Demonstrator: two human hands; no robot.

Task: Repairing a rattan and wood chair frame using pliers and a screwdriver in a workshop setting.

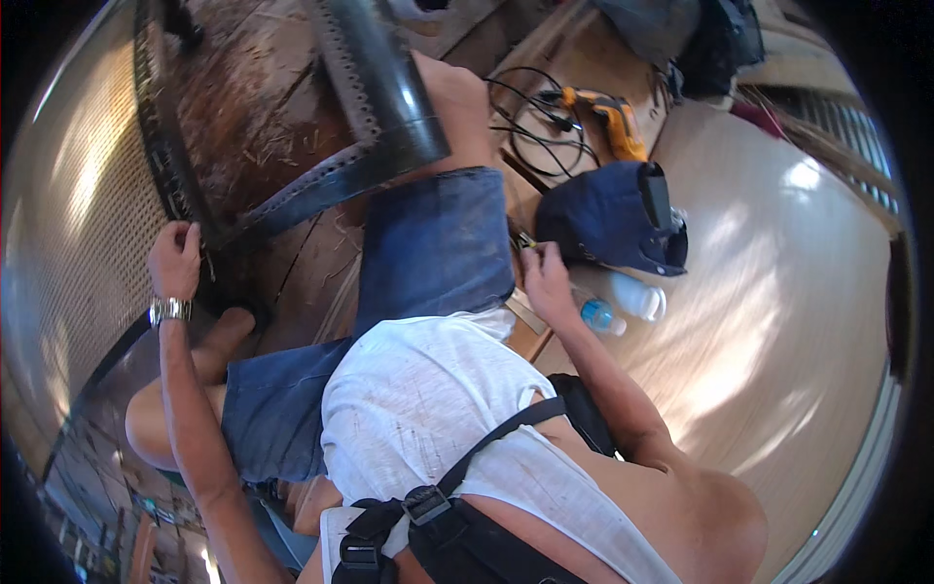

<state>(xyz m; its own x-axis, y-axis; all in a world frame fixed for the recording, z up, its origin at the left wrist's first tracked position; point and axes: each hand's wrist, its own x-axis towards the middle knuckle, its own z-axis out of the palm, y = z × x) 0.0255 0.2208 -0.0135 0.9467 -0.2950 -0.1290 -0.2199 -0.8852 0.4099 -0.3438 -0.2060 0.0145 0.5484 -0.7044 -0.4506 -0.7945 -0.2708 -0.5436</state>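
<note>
My left hand (175, 263), with a metal-banded watch (170, 311) at its wrist, is pinched closed at the lower corner of a dark, glossy wooden frame (302, 200). Rows of small holes run along the frame's edges. A thin pale strand hangs beside those fingertips, but what they grip is too small to make out. Beside the frame on the left is a large woven cane panel (73, 209). Off to the right, my right hand (547, 282) is closed near a small yellow-green and dark object (526, 239), partly hidden by the fingers, its kind unclear.
A navy cap (593, 214) lies just beyond my right hand. Behind it are an orange-and-black power drill (613, 122) and a looped black cable (530, 122). Plastic bottles (603, 317) rest on a pale wooden board (749, 282). Wood scraps litter the dark floor (258, 107).
</note>
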